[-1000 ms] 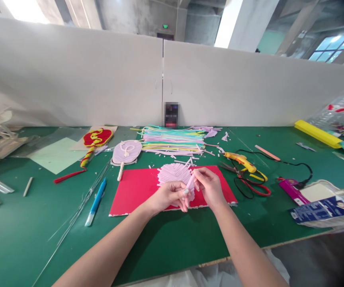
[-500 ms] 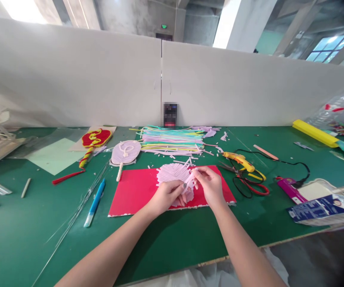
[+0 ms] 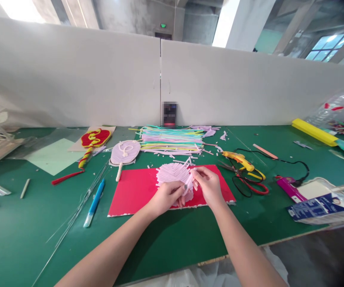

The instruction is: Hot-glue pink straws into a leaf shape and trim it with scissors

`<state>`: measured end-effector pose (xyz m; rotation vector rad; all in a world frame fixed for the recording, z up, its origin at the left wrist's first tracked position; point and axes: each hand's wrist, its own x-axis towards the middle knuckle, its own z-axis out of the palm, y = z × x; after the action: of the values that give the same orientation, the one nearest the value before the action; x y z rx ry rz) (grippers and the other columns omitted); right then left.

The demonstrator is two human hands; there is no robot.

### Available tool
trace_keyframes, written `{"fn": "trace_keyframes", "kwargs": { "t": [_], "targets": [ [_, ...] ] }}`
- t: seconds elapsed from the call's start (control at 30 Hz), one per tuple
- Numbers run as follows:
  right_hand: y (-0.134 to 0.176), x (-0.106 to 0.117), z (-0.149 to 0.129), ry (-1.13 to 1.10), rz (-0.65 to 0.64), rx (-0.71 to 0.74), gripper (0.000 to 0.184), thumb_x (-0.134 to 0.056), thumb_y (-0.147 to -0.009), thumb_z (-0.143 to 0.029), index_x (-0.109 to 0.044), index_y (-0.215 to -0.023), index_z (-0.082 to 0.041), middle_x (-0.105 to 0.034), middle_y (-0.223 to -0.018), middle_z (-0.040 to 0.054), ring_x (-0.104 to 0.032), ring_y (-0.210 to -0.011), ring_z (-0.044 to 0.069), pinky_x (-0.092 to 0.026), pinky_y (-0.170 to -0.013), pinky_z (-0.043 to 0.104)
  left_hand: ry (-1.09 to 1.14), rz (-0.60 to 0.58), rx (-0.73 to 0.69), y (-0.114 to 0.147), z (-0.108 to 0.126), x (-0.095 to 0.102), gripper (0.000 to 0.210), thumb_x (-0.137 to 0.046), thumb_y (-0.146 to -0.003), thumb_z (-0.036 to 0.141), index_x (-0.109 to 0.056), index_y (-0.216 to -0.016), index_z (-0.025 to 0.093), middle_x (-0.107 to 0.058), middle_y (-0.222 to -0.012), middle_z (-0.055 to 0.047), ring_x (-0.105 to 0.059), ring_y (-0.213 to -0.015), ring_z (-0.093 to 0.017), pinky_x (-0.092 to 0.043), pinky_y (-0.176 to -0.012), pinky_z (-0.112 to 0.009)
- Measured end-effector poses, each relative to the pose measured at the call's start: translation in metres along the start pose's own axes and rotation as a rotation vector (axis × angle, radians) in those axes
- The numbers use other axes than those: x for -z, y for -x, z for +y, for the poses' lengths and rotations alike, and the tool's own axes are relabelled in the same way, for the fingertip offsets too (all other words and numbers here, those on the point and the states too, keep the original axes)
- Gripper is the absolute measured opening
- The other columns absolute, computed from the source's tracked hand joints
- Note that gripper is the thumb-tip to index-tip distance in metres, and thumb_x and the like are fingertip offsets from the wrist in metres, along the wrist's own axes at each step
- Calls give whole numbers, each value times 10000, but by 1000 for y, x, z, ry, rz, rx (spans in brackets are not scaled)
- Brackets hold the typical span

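Note:
My left hand and my right hand are close together above the red board. Both pinch a lilac pipe-cleaner strip between thumb and fingers, one hand toward each end. Beneath them lies a rounded lilac piece covered in slanting rows of similar strips, with a few loose ends sticking out at its upper right. My fingers hide its lower part. A finished-looking lilac fan with a cream handle rests just left of the board.
A bundle of coloured pipe cleaners lies behind the board. Right of it are a yellow glue gun, red-handled scissors and a purple power block. To the left are a blue pen, thin wires and a red-yellow fan.
Almost nothing differs; both hands keep their pinch on the lilac strip. The whole view has shifted very slightly.

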<state>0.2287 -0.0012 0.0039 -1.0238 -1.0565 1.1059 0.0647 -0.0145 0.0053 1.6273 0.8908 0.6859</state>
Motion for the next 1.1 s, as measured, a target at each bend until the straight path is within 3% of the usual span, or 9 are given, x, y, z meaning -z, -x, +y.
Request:
{"fn": "trace_keyframes", "kwargs": {
  "t": [0.13, 0.27, 0.37, 0.6, 0.9, 1.1],
  "targets": [
    [-1, 0, 0, -42, 30, 9, 241, -768, -700, -405, -657, -697, -190, -577, -536, -34, -487, -420, 81, -395, -397, 221, -227, 72, -11, 2, 1, 1, 377, -318, -941, 467, -525, -778, 196, -620, -641, 1, -592, -554, -131, -455, -562, -234],
    [-1, 0, 1, -100, 63, 8, 259, -743, -731, -415, -625, -685, -189, -611, -588, -24, -510, -451, 82, -400, -396, 212, -526, 212, 9, 6, 4, 4, 215, -489, -885, 414, -554, -918, 212, -623, -703, -4, -610, -669, -184, -391, -602, -252],
    [-1, -1, 1, -121, 64, 0, 267, -743, -735, -409, -613, -673, -184, -628, -597, -16, -528, -463, 87, -402, -398, 211, -691, 244, 44, 6, 5, 4, 180, -475, -903, 385, -541, -871, 220, -637, -709, -15, -626, -677, -202, -359, -588, -254],
    [0, -2, -2, -131, 52, -21, 276, -746, -730, -415, -604, -670, -186, -633, -603, -14, -540, -474, 94, -405, -397, 208, -887, 192, 84, 5, 8, 4, 207, -391, -962, 351, -505, -839, 231, -693, -752, -32, -673, -735, -209, -357, -580, -241],
    [1, -2, -1, -114, -55, -66, 275, -758, -714, -412, -612, -671, -183, -609, -567, -22, -528, -452, 92, -409, -389, 210, -969, 106, 40, 7, 8, 4, 235, -330, -990, 399, -485, -983, 223, -711, -809, -30, -694, -764, -216, -377, -584, -238],
    [1, -3, 0, -106, -52, -58, 280, -754, -714, -419, -610, -666, -184, -624, -585, -20, -531, -452, 87, -418, -395, 211, -1066, 123, 76, 6, 10, 4, 271, -293, -1004, 371, -507, -955, 212, -703, -738, -44, -691, -726, -223, -376, -577, -243]
  ]
}}
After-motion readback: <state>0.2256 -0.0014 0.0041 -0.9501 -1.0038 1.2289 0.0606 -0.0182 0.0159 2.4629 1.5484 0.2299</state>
